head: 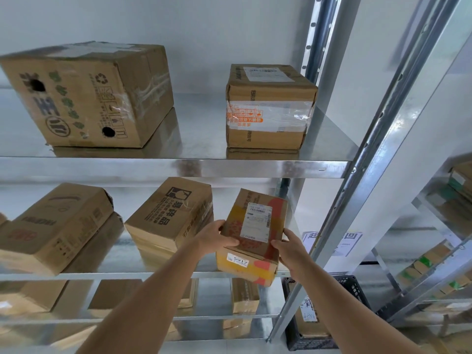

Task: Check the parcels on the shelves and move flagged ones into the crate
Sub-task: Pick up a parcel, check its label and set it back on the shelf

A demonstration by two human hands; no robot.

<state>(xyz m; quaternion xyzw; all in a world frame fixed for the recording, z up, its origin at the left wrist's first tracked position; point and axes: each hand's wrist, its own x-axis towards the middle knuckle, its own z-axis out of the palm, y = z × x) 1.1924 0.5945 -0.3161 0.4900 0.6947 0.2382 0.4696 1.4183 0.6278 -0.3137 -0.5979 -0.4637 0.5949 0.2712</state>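
Observation:
A small cardboard parcel (255, 226) with red and yellow tape, a white shipping label and a "5917" sticker is tilted at the front right of the middle shelf (127, 275). My left hand (217, 237) grips its left side with the thumb on top. My right hand (288, 247) grips its right side. A black plastic crate (357, 290) stands on the floor at the lower right, behind the shelf post, with a labelled parcel (310, 312) inside it.
On the top shelf (178, 166) sit a large printed box (86, 95) and a taped box (268, 106). Two more boxes (168, 213) (53, 226) lie on the middle shelf, others below. A steel post (357, 175) and a second rack (447, 226) stand at the right.

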